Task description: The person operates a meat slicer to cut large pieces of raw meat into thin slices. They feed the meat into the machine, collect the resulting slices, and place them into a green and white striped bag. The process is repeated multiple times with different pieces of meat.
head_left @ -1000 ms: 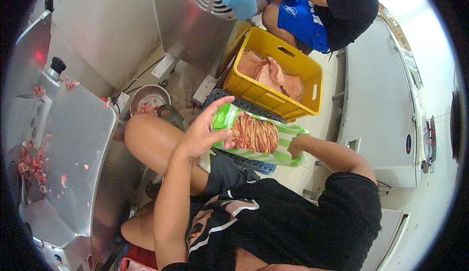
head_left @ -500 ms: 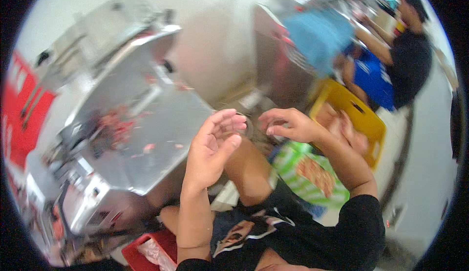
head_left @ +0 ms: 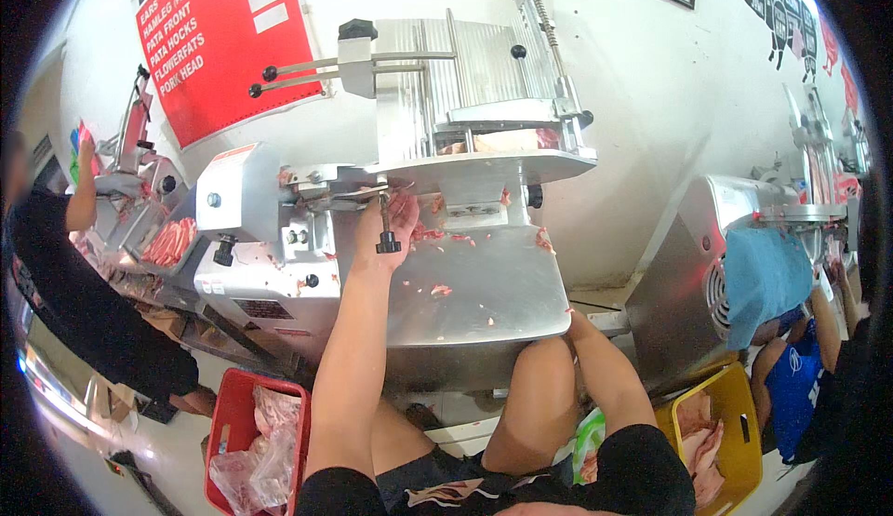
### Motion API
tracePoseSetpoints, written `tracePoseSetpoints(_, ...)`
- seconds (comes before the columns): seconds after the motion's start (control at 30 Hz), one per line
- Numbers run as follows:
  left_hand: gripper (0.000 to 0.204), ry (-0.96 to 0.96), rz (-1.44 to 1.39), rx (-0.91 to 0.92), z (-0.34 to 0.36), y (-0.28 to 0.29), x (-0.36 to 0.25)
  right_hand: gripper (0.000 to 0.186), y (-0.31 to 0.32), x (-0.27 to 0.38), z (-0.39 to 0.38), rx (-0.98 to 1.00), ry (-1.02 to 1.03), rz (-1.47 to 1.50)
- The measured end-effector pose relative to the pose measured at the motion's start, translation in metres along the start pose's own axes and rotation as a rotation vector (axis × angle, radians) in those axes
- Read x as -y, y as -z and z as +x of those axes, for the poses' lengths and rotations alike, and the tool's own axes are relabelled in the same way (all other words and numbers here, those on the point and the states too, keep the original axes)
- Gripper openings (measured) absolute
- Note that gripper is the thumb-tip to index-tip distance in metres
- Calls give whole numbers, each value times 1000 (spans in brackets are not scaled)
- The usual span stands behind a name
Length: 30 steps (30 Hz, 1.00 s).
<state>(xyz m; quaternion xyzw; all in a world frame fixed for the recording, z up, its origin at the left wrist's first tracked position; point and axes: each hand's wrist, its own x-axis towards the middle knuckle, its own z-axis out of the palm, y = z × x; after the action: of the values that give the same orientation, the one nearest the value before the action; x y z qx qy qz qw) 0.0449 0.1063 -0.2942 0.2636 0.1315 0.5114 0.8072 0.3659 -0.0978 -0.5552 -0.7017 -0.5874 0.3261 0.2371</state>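
Slicer [head_left: 474, 167], tray [head_left: 474, 279] pointing nearward, meat slab [head_left: 507, 141] with long axis left-right

Left fingers [head_left: 404, 207] now at slicer [head_left: 474, 274]

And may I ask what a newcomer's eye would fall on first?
Most likely the large metal meat slicer in the middle, red scraps scattered on its tray and the left hand's fingers near its carriage. Next, perhaps, the red sign on the wall at upper left and the yellow crate of pale meat at lower right.
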Motion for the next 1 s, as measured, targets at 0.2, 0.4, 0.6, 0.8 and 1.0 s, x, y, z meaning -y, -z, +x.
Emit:
tracePoseSetpoints(0.2,20,156,-209,7,13,-18,12,44,11,1,-8,-124,124,-31)
tracePoseSetpoints(0.4,14,306,-280,-24,16,-5,10,30,46,18,-26,-561,-21,518)
tracePoseSetpoints(0.6,20,231,-173,-113,2,15,22,23,108,110,-42,-825,142,575)
tracePoseSetpoints(0.8,38,216,459,366,-36,-1,52,34,96,234,-48,-682,452,426)
tracePoseSetpoints(1.0,43,5,1140,361,-51,-18,62,44,84,257,-40,-470,179,60)
